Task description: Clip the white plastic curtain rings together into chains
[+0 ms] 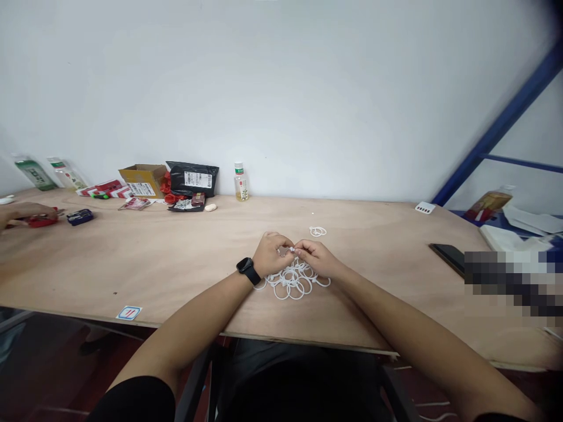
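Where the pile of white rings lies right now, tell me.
In the head view, the pile of white rings lies on the wooden table, just below the picture's centre, close under the left hand and right hand.

Short black sleeves, dark lap clothing, black rectangular-faced left-wrist watch with black band

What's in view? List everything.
Rings: many, white, centre
Table: 1, brown, centre
Wall: 1, white, behind
Frame: 1, blue, right
Bottles: 4, mixed, left, centre, right
Box: 1, brown, left
Parcel: 1, black, beside box
Packaging: several, mixed, left
Cases: 2, red, blue, left
Slotted block: 1, white, right
Slab: 1, black, right
Card: 1, white, front left
Loose items: several, white, right
Other person's hand: 1, bare, left
Watch: 1, black, left wrist
Sleeves: 2, black, bottom
Left grip: 1, bare, centre
Right grip: 1, bare, centre
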{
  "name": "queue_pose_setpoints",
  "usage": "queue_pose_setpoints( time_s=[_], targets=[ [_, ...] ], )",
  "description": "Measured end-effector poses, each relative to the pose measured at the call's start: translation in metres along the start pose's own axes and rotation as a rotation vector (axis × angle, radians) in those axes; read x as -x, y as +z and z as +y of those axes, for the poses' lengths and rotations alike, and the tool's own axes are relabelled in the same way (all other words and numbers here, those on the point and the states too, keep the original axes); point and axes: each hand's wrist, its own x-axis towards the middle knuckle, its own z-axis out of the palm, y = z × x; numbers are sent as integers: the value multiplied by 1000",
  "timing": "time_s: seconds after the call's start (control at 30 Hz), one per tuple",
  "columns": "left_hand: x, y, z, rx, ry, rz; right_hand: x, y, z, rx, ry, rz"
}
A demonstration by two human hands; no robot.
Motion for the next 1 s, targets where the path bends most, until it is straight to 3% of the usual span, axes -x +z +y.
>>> queue_pose_setpoints(
  time_s=[0.17, 0.3, 0.4, 0.53, 0.67, 0.77, 0.87, 1.0],
  targets=[
    [-2, 0, -3, 25, -22, 16, -1, -1, -2, 68, -51, 7],
    [-3, 1, -14, 39, -51, 22, -6, -14, 5, 242, -81, 186],
    [-3, 2, -23, -67, -135, -105, -10, -31, 24, 417, -79, 294],
    [-1, 4, -27, -200, -216, -314, -15, -48, 54, 578, 49, 298],
    [0, 7, -25, -239, -236, -376, -19, -52, 67, 672, 176, 304],
    [1, 8, -23, -238, -230, -393, -19, -48, 61, 657, 151, 341],
    [0, 7, -23, -245, -210, -426, -15, -37, 46, 533, 5, 277],
    [0, 6, -23, -238, -217, -457, -11, -20, 28, 386, -125, 1]
  ],
)
